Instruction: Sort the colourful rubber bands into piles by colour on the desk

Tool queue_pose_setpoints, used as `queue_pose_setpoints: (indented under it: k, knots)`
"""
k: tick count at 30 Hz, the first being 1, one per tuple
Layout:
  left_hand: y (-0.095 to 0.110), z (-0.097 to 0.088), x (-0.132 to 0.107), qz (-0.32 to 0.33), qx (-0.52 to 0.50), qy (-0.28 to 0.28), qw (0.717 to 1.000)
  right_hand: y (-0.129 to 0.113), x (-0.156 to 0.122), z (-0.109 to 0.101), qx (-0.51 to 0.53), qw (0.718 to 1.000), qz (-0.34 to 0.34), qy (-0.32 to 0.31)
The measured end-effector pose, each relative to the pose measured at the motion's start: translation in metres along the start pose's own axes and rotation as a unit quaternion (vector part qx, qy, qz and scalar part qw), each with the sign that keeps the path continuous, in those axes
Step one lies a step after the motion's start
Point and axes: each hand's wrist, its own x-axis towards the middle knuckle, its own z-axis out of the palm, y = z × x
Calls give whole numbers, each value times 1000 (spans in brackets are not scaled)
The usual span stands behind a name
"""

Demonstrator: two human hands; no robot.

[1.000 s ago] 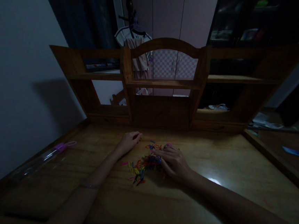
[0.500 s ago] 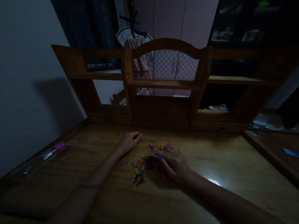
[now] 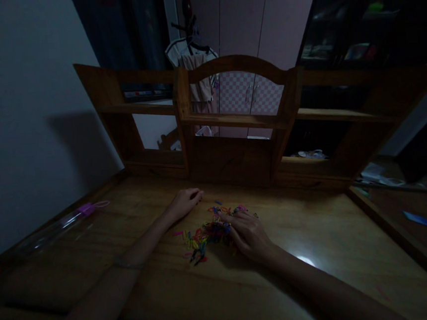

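Observation:
Small, thin, brightly coloured pieces (image 3: 196, 242), loop- or clip-like, lie in a loose pile on the wooden desk (image 3: 165, 288). Their exact kind is too small and dim to tell. Over the pile's right side is my right hand (image 3: 252, 236), palm down, its index finger and thumb apart and touching the pieces. The other fingers of that hand partly cover the pile. My left hand (image 3: 185, 203) rests on the desk behind and left of the pile, fingers curled in, with nothing seen in it. A thin band circles my left forearm.
A clear tube with a purple cap and loop (image 3: 86, 209) lies at the left by the wall. Along the back stands a wooden shelf unit (image 3: 228, 121). A blue flat item (image 3: 417, 218) lies beyond the desk's raised right edge (image 3: 395, 233).
My right hand has shifted very slightly over the pile, and a few pieces under its fingers lie a little differently. The left hand has stayed in place.

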Motion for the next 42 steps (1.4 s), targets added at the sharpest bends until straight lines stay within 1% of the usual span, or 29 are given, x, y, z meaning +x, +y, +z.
queue_pose_setpoints:
  k: [4, 7, 9, 12, 15, 19, 25, 33, 38, 42]
  knots:
    - [1, 1, 1, 8, 6, 9, 1000, -2, 1, -2, 4, 1000, 7, -8]
    - [7, 3, 1, 42, 3, 3, 999, -2, 1, -1, 2, 1000, 3, -6]
    - [13, 6, -1, 82, 0, -13, 997, -1, 1, -1, -1, 1000, 0, -5]
    - [24, 9, -6, 134, 7, -53, 990, -1, 1, 0, -6, 1000, -2, -5]
    - [30, 11, -9, 154, 24, -90, 984, -2, 2, 0, -10, 1000, 3, -15]
    - [32, 10, -10, 156, 18, -95, 983, -5, 3, -1, -14, 999, 11, -29]
    - [33, 8, -10, 142, -17, -75, 987, -6, 3, -2, -11, 1000, -5, -22]
    - [29, 9, -9, 139, -18, -83, 987, -6, 4, -2, -3, 999, -26, -40]
    - [26, 10, -7, 115, -46, -66, 990, -5, 2, -2, -12, 999, -5, -36]
    - [28, 8, -5, 96, -58, -47, 992, -5, 2, -3, -11, 999, -5, -43]
